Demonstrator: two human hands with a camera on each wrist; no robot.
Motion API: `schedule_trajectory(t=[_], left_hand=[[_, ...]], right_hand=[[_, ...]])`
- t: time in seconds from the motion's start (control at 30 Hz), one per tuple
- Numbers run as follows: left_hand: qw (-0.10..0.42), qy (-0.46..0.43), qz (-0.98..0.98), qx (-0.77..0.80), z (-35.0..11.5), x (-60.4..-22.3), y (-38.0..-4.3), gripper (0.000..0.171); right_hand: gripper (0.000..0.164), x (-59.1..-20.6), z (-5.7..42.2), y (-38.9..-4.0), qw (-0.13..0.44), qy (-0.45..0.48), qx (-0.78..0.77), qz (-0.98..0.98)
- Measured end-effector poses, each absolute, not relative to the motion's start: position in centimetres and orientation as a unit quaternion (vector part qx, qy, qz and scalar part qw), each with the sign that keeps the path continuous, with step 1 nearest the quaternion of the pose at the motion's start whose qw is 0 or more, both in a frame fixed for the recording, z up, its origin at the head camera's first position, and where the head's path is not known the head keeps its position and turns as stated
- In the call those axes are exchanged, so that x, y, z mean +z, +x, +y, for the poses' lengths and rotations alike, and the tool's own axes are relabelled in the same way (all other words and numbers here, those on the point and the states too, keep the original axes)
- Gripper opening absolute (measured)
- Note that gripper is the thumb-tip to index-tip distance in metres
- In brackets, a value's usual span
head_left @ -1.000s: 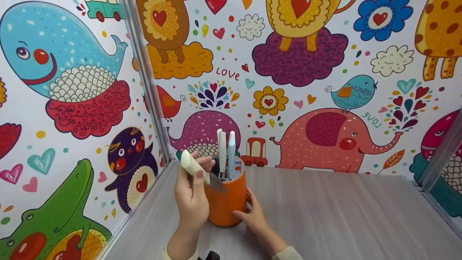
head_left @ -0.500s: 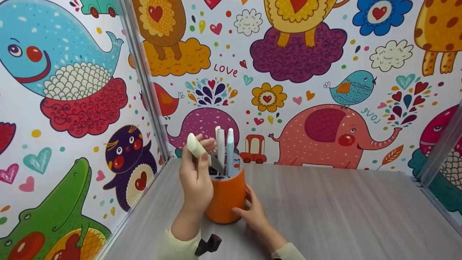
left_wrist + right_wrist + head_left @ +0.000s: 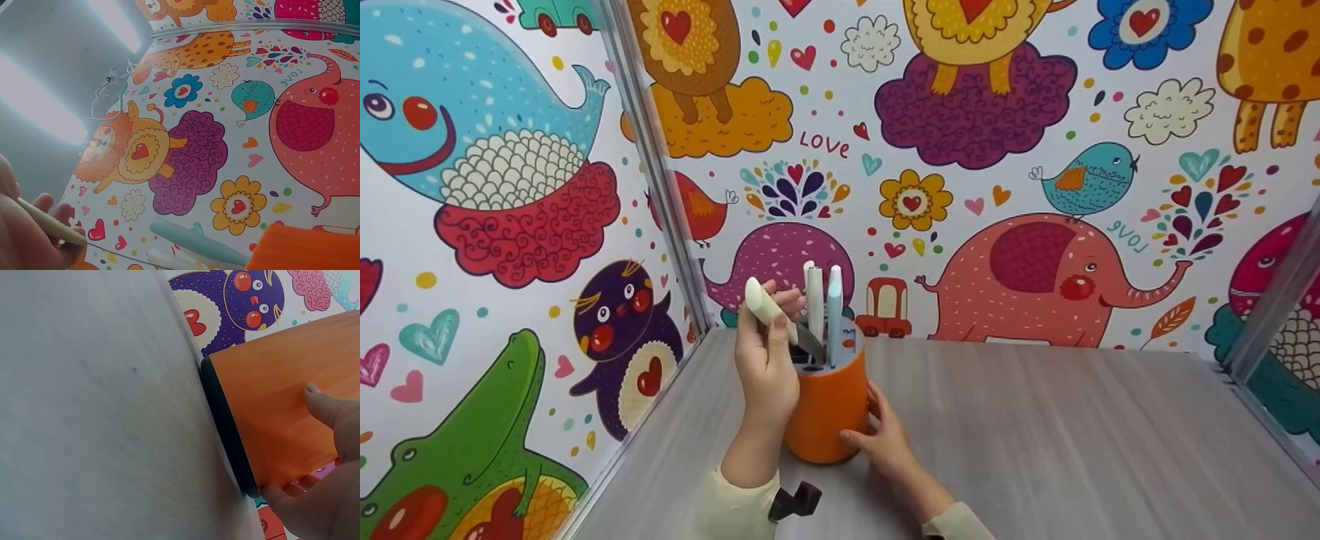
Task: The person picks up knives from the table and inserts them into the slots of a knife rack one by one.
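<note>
My left hand [image 3: 765, 375] grips a knife [image 3: 766, 306] by its cream handle, which tilts up to the left. Its blade points down to the right over the top of an orange knife block [image 3: 826, 420]; whether the tip is in a slot I cannot tell. My right hand [image 3: 891, 444] holds the block low on its right side, thumb in front, as the right wrist view shows with the hand [image 3: 337, 439] at the block's dark base. Several handles, one pale blue [image 3: 835, 307] and others whitish [image 3: 814, 300], stand upright in the block.
The block stands on a grey wood-grain table [image 3: 1035, 427]. Walls printed with cartoon animals [image 3: 1027, 285] close off the back and left, with a metal corner strip [image 3: 660, 165] between them. A dark strap piece [image 3: 796, 501] sits at the left sleeve.
The left hand has moved up and slightly right, bringing the blade from before the block's front rim to over its top. The right hand stays on the block.
</note>
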State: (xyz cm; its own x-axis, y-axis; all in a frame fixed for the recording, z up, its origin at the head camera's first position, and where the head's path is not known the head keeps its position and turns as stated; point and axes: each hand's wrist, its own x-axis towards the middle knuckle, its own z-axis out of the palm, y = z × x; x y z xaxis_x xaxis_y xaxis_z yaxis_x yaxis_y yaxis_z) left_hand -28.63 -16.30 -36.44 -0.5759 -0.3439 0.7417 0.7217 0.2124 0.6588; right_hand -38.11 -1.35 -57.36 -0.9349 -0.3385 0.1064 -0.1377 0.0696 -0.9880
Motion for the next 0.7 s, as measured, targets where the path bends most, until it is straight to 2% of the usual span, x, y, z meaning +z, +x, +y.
schedule_trajectory(t=[0.7], left_hand=[[0.357, -0.077, -0.706, -0.607, -16.3, -40.9, -33.7, 0.039]], right_hand=[[0.099, -57.2, -1.5, -38.0, 0.068, -0.150, -0.642, 0.749]])
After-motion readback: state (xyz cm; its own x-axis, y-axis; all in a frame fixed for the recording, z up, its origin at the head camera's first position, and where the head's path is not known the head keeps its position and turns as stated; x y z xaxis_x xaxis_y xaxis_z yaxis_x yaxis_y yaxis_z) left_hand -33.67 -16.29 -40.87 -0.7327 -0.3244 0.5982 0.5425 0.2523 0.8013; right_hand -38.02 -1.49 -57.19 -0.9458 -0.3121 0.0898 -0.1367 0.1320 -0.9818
